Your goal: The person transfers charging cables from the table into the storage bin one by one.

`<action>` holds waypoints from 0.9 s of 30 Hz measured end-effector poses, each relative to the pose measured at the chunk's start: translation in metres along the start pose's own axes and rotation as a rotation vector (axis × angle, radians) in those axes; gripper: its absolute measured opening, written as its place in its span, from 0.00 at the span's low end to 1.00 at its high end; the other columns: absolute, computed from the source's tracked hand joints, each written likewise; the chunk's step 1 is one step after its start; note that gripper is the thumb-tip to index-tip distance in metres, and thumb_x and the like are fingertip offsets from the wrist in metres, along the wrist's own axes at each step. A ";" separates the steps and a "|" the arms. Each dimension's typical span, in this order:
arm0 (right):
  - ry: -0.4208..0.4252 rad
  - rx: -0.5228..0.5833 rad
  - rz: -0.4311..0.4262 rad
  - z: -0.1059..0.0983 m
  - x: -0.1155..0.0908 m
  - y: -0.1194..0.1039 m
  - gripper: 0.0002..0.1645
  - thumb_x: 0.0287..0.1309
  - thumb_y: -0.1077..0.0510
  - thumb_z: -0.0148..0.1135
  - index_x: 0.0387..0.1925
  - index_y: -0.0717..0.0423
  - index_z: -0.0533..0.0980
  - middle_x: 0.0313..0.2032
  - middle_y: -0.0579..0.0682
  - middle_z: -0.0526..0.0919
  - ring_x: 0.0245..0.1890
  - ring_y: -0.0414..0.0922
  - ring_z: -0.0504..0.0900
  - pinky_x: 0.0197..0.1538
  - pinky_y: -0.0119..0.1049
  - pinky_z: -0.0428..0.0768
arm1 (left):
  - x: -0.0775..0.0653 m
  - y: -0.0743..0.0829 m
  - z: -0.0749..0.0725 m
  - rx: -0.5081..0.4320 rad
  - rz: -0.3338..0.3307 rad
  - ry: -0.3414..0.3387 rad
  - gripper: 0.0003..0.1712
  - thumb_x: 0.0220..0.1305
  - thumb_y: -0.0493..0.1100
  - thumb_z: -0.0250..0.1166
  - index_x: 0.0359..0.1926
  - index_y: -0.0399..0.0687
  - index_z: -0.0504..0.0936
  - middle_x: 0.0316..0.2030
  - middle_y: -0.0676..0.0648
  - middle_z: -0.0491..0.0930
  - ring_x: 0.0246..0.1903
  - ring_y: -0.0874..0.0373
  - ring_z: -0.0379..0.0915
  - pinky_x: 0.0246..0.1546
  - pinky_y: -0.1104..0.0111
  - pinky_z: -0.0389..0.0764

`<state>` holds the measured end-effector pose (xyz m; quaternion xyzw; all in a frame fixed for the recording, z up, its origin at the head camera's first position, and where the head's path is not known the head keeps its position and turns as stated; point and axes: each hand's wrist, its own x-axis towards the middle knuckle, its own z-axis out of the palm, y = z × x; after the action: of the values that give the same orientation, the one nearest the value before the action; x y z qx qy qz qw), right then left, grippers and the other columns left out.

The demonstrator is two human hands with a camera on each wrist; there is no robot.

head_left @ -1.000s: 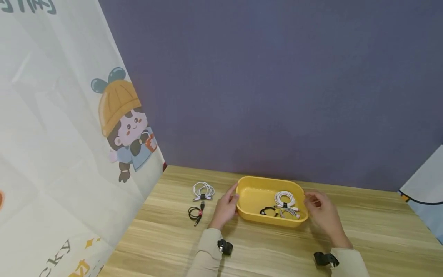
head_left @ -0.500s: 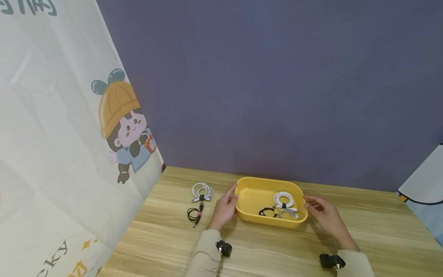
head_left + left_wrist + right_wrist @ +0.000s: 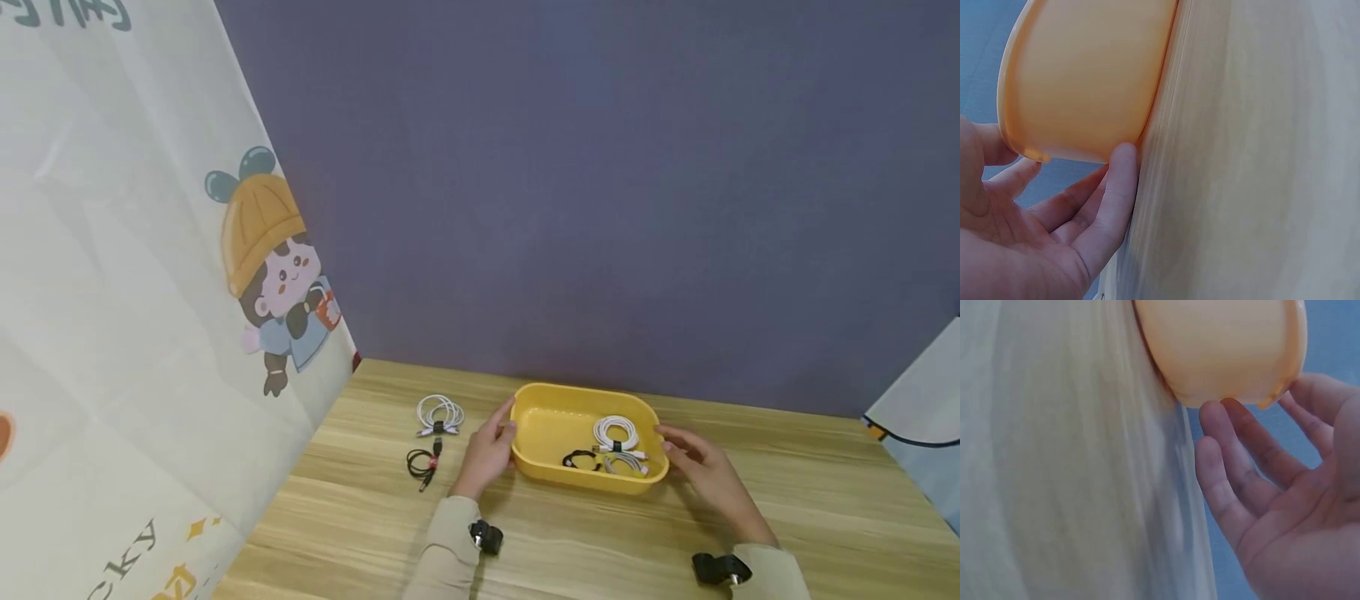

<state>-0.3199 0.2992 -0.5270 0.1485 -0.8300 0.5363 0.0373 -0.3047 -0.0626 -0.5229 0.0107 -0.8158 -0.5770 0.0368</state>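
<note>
A shallow yellow plastic basket [image 3: 547,429] sits on the table between both hands. My left hand [image 3: 486,454] holds its left end, thumb at the rim and fingertips against the outer wall [image 3: 1085,81]. At the right end, my right hand [image 3: 708,473] has its thumb at the rim and other fingers against or just below the end wall [image 3: 1229,356]. Inside lie a coiled white cable [image 3: 633,433] with a black tie, a small black cable [image 3: 572,455] and a grey cable [image 3: 636,460], all towards the right half.
Left of the basket, a coiled white cable [image 3: 439,427] lies behind a coiled black cable [image 3: 432,462] with a red tie. A dark blue panel [image 3: 585,208] rises along the table's back edge. A printed white sheet [image 3: 150,292] hangs at the left.
My right hand has shifted slightly, its fingers coming up against the basket's right end and its wrist moving a little to the right. Basket, cables and left hand stay nearly where they were.
</note>
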 end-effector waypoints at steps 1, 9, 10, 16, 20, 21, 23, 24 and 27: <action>-0.005 0.018 -0.002 0.000 0.000 0.001 0.27 0.76 0.54 0.56 0.68 0.65 0.72 0.54 0.28 0.79 0.44 0.29 0.83 0.40 0.35 0.89 | 0.000 0.000 0.000 0.003 0.002 0.001 0.27 0.80 0.49 0.52 0.76 0.69 0.67 0.44 0.41 0.86 0.22 0.57 0.78 0.26 0.67 0.85; -0.051 0.114 -0.004 -0.001 -0.002 0.004 0.29 0.76 0.57 0.56 0.70 0.68 0.67 0.52 0.22 0.78 0.48 0.27 0.82 0.42 0.32 0.88 | -0.002 -0.001 -0.001 0.009 0.017 0.007 0.27 0.80 0.49 0.53 0.75 0.69 0.67 0.43 0.41 0.86 0.22 0.57 0.79 0.25 0.68 0.85; -0.056 0.118 0.001 -0.001 -0.002 0.004 0.29 0.76 0.56 0.56 0.70 0.68 0.67 0.52 0.22 0.78 0.49 0.26 0.81 0.42 0.31 0.88 | -0.002 -0.001 -0.001 0.007 0.018 0.007 0.27 0.80 0.49 0.53 0.75 0.69 0.67 0.43 0.41 0.86 0.22 0.58 0.79 0.25 0.68 0.85; -0.072 0.146 0.018 -0.001 -0.002 0.004 0.30 0.76 0.56 0.56 0.71 0.68 0.66 0.52 0.22 0.78 0.50 0.25 0.81 0.44 0.30 0.87 | -0.003 -0.002 0.000 0.002 0.021 0.018 0.27 0.80 0.49 0.53 0.76 0.68 0.67 0.46 0.39 0.86 0.23 0.59 0.79 0.25 0.68 0.85; -0.073 0.154 0.022 -0.001 -0.002 0.004 0.30 0.76 0.56 0.56 0.71 0.67 0.66 0.52 0.23 0.78 0.50 0.25 0.80 0.45 0.29 0.87 | -0.004 -0.002 0.000 0.009 0.032 0.017 0.28 0.80 0.48 0.53 0.76 0.63 0.66 0.47 0.38 0.85 0.26 0.58 0.80 0.25 0.68 0.85; -0.071 0.151 0.025 -0.001 -0.002 0.005 0.30 0.76 0.56 0.56 0.71 0.67 0.66 0.52 0.23 0.78 0.51 0.24 0.80 0.45 0.29 0.87 | -0.004 -0.001 0.000 0.022 0.044 0.021 0.28 0.79 0.48 0.53 0.76 0.61 0.66 0.47 0.38 0.85 0.28 0.58 0.81 0.26 0.68 0.86; -0.069 0.144 0.034 -0.001 -0.002 0.005 0.30 0.76 0.55 0.56 0.71 0.66 0.66 0.53 0.24 0.77 0.51 0.24 0.79 0.46 0.29 0.87 | -0.004 0.001 -0.002 0.060 0.073 0.034 0.27 0.79 0.47 0.54 0.75 0.57 0.69 0.47 0.40 0.85 0.32 0.58 0.83 0.29 0.68 0.86; -0.066 0.134 0.038 -0.001 -0.002 0.005 0.30 0.76 0.54 0.55 0.72 0.65 0.66 0.53 0.24 0.77 0.51 0.23 0.79 0.46 0.29 0.86 | -0.004 0.002 -0.004 0.083 0.085 0.041 0.26 0.79 0.47 0.55 0.74 0.55 0.70 0.47 0.41 0.86 0.35 0.58 0.83 0.31 0.68 0.86; -0.061 0.102 0.051 -0.001 -0.002 0.006 0.30 0.77 0.53 0.54 0.72 0.63 0.66 0.54 0.23 0.75 0.50 0.22 0.78 0.46 0.29 0.86 | -0.005 0.009 -0.010 0.139 0.128 0.075 0.24 0.77 0.46 0.56 0.70 0.50 0.75 0.47 0.42 0.87 0.39 0.57 0.84 0.36 0.68 0.85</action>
<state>-0.3194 0.3030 -0.5320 0.1451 -0.8058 0.5740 -0.0095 -0.2990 -0.0688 -0.5111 -0.0173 -0.8511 -0.5145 0.1033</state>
